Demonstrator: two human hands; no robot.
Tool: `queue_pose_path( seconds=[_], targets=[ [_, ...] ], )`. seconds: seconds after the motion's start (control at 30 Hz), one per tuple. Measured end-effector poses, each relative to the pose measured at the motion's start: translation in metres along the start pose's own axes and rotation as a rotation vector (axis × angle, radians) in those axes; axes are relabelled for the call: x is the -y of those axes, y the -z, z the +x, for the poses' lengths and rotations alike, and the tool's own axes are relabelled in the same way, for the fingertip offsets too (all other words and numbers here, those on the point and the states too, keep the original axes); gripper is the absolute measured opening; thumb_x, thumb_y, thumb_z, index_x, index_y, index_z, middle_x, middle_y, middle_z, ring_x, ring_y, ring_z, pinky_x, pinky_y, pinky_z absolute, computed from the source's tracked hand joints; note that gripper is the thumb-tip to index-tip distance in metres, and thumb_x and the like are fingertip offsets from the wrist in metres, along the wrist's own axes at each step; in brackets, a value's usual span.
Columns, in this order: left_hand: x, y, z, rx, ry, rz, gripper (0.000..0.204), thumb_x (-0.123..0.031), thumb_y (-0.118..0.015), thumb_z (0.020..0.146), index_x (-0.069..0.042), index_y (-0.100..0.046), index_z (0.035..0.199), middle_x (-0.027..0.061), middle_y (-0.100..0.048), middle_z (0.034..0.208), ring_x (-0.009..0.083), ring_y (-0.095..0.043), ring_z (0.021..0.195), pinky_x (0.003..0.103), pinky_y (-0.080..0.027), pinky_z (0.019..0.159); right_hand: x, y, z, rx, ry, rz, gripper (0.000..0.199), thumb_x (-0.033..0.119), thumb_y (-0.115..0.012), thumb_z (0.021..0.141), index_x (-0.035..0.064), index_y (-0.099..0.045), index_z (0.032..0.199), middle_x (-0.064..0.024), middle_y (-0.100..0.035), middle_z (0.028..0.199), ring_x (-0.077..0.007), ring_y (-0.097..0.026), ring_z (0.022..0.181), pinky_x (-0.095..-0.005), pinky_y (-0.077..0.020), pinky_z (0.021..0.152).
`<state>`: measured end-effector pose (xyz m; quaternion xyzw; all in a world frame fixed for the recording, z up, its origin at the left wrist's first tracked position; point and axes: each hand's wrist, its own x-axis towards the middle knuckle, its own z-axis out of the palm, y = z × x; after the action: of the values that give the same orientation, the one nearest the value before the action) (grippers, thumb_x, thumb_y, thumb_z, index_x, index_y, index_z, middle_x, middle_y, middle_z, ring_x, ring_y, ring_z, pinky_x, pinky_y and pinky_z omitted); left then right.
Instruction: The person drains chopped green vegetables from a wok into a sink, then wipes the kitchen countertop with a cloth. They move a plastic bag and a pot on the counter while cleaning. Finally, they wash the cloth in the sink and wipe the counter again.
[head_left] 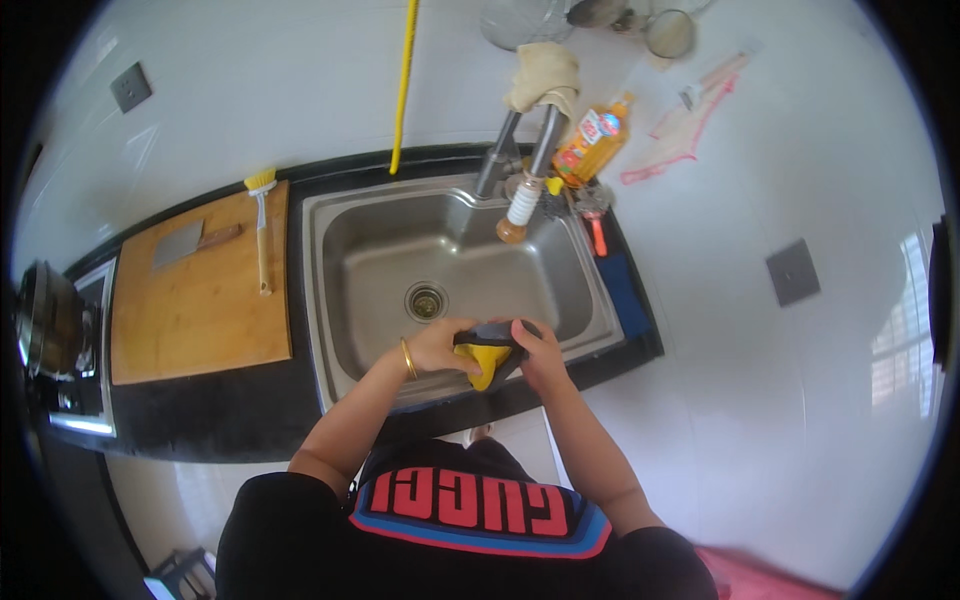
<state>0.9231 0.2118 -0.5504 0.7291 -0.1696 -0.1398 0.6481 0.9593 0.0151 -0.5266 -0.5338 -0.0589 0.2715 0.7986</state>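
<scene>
Over the front rim of the steel sink (pixel 330 372), both hands hold a dark grey and yellow cloth (pixel 484 362) that is bunched and folded. My left hand (pixel 440 346), with a gold bangle at the wrist, is closed on its left end. At the other end, my right hand (pixel 542 358) grips the grey side, thumb on top. The yellow side hangs between the two hands. Behind them is the tap (pixel 543 150), with a beige cloth (pixel 545 76) draped over it and a white ribbed spout (pixel 522 203) pointing down into the basin. No running water can be made out.
Left of the sink, a wooden cutting board (pixel 200 320) bears a cleaver (pixel 182 244) and a long-handled yellow brush (pixel 263 225). Farther left stands a pot (pixel 50 315) on a stove. An orange bottle (pixel 595 140) and a red-handled tool (pixel 597 230) are at the back right corner.
</scene>
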Motion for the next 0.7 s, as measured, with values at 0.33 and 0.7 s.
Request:
queue_pose_path(
  seconds=[0.33, 0.7],
  targets=[
    [0.071, -0.017, 0.034, -0.608, 0.189, -0.74, 0.034, -0.007, -0.065, 0.077, 0.0, -0.053, 0.108, 0.0088, -0.061, 0.095, 0.0168, -0.06, 0.083, 0.029, -0.05, 0.071, 0.005, 0.144, 0.286, -0.275, 0.408, -0.992, 0.023, 0.021, -0.054, 0.084, 0.0004, -0.057, 0.093, -0.0146, -0.061, 0.082, -0.0272, -0.059, 0.078, -0.0363, -0.045, 0.072],
    [0.112, -0.042, 0.078, -0.891, 0.532, -0.681, 0.032, -0.028, -0.054, 0.088, 0.002, -0.06, 0.094, 0.0011, -0.058, 0.079, 0.0072, -0.052, 0.07, 0.022, -0.041, 0.061, 0.015, 0.141, 0.43, -0.085, 0.777, -1.686, 0.048, 0.03, -0.03, 0.093, -0.0053, -0.057, 0.076, -0.0198, -0.062, 0.07, -0.0279, -0.062, 0.062, -0.0367, -0.0481, 0.058]
  ],
)
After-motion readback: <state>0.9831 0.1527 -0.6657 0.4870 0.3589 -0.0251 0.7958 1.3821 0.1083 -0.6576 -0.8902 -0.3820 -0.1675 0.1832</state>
